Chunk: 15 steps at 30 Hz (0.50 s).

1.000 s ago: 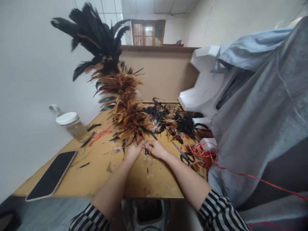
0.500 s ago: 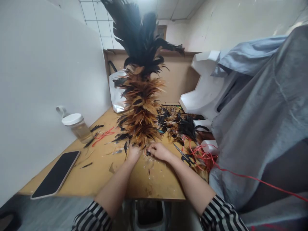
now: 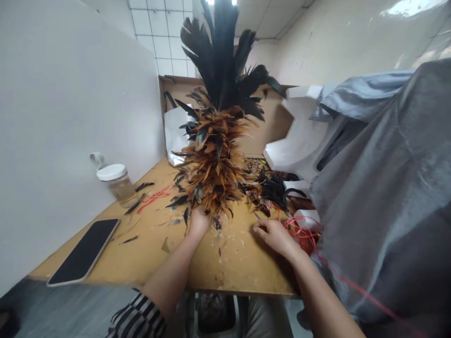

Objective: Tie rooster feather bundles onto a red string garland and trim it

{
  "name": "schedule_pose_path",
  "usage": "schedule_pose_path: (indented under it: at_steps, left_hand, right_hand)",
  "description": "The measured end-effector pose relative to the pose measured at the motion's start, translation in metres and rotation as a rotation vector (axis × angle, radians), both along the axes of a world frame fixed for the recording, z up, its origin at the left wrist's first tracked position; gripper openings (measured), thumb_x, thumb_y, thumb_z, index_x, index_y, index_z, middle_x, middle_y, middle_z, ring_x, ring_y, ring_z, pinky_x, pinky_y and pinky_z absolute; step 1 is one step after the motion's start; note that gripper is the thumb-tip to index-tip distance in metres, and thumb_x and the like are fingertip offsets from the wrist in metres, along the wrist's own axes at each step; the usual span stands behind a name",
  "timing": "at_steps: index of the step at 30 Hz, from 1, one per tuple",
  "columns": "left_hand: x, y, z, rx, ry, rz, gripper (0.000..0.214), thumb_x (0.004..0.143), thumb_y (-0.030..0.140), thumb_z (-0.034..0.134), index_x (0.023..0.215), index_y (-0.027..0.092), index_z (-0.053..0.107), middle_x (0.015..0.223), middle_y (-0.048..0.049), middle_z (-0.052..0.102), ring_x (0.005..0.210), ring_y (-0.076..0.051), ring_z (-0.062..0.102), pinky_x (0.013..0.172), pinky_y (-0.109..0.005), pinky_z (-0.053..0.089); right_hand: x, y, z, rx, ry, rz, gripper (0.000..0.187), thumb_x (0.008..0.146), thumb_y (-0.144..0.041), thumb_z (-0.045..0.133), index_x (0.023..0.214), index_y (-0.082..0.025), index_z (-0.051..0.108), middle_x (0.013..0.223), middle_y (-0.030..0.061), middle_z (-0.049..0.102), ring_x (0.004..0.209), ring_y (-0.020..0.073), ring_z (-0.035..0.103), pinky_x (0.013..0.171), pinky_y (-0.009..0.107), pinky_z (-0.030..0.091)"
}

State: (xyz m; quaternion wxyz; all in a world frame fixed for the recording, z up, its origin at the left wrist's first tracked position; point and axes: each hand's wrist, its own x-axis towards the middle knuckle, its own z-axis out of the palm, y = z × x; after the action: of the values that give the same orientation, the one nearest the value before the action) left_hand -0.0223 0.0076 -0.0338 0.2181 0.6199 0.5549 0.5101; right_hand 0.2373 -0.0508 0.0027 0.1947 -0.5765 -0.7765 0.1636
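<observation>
A tall feather duster (image 3: 218, 155), brown and orange below with long black plumes on top, stands upright at the middle of the table. My left hand (image 3: 199, 221) is closed round its lower end; feathers partly hide the fingers. To the right, my right hand (image 3: 273, 234) rests low at the table with curled fingers over the scissors (image 3: 257, 216). Only a blade tip of the scissors shows beyond the hand, and the handles are covered. Feather scraps (image 3: 217, 224) lie near the base of the duster.
A pile of loose feathers (image 3: 271, 190) and tangled red string (image 3: 303, 232) lie at right, by white foam pieces (image 3: 307, 219) and grey cloth (image 3: 387, 178). At left are a phone (image 3: 84, 253), a lidded jar (image 3: 121, 188) and red string bits (image 3: 151, 199). A bin (image 3: 216, 324) sits below the table edge.
My right hand has left the base of the duster and moved right, onto the scissors. My left hand stays at the base, while the duster has turned and its top plumes look more upright.
</observation>
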Motion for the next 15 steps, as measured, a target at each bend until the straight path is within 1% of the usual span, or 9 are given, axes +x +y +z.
schedule_pose_path:
  at_steps: [2, 5, 8, 10, 11, 13, 15]
  left_hand:
    - [0.001, -0.003, 0.004, 0.002, 0.05, 0.011, 0.011, 0.067, 0.022, 0.057, 0.062, 0.018, 0.065, 0.064, -0.0052, 0.067, 0.065, -0.02, 0.061, 0.06, -0.028, 0.047]
    - [0.002, -0.005, 0.008, -0.001, 0.062, 0.039, 0.011, 0.067, 0.022, 0.056, 0.065, 0.019, 0.067, 0.064, -0.004, 0.067, 0.063, -0.019, 0.061, 0.057, -0.026, 0.045]
    - [0.002, -0.004, 0.01, -0.008, 0.042, 0.033, 0.012, 0.066, 0.02, 0.055, 0.064, 0.019, 0.067, 0.064, -0.0039, 0.067, 0.062, -0.018, 0.061, 0.058, -0.025, 0.045]
    - [0.002, -0.003, 0.008, -0.011, 0.033, 0.016, 0.014, 0.067, 0.02, 0.054, 0.065, 0.018, 0.068, 0.064, -0.0038, 0.067, 0.062, -0.018, 0.061, 0.059, -0.025, 0.045]
    - [0.002, -0.002, 0.006, -0.013, 0.03, 0.004, 0.015, 0.068, 0.021, 0.054, 0.066, 0.018, 0.068, 0.065, -0.0038, 0.067, 0.062, -0.018, 0.061, 0.059, -0.026, 0.045]
    - [0.001, 0.0, 0.003, -0.022, 0.024, -0.023, 0.017, 0.07, 0.024, 0.054, 0.068, 0.018, 0.069, 0.066, -0.0035, 0.068, 0.063, -0.018, 0.061, 0.059, -0.026, 0.045]
    - [-0.001, 0.001, 0.0, -0.023, 0.03, -0.032, 0.018, 0.071, 0.028, 0.056, 0.069, 0.018, 0.069, 0.067, -0.0033, 0.068, 0.064, -0.018, 0.061, 0.059, -0.026, 0.045]
  right_hand:
    - [0.006, -0.004, 0.002, 0.008, -0.026, -0.038, 0.021, 0.081, -0.029, 0.047, 0.08, -0.02, 0.066, 0.081, 0.0053, 0.069, 0.076, 0.0191, 0.061, 0.069, 0.027, 0.041]
    - [0.016, -0.007, 0.003, 0.019, -0.052, -0.077, 0.021, 0.08, -0.032, 0.049, 0.08, -0.021, 0.067, 0.081, 0.006, 0.068, 0.077, 0.0205, 0.061, 0.07, 0.029, 0.042]
    - [0.025, -0.005, -0.001, 0.058, 0.033, -0.081, 0.026, 0.081, -0.037, 0.047, 0.072, -0.02, 0.065, 0.074, 0.0058, 0.066, 0.07, 0.02, 0.059, 0.066, 0.029, 0.042]
    - [0.029, -0.002, -0.004, 0.136, 0.183, -0.12, 0.029, 0.081, -0.041, 0.047, 0.069, -0.019, 0.063, 0.07, 0.0053, 0.064, 0.067, 0.0193, 0.058, 0.064, 0.029, 0.042]
    - [0.031, 0.0, -0.004, 0.173, 0.29, -0.161, 0.03, 0.081, -0.043, 0.049, 0.069, -0.019, 0.062, 0.068, 0.0047, 0.063, 0.065, 0.0185, 0.056, 0.062, 0.029, 0.042]
    - [0.034, 0.002, -0.002, 0.209, 0.569, -0.265, 0.032, 0.079, -0.049, 0.052, 0.07, -0.019, 0.06, 0.06, 0.0021, 0.058, 0.054, 0.015, 0.051, 0.052, 0.026, 0.039]
    - [0.039, 0.001, 0.006, 0.207, 0.886, -0.349, 0.034, 0.077, -0.053, 0.052, 0.073, -0.019, 0.057, 0.055, -0.0013, 0.051, 0.043, 0.0104, 0.041, 0.042, 0.023, 0.032]
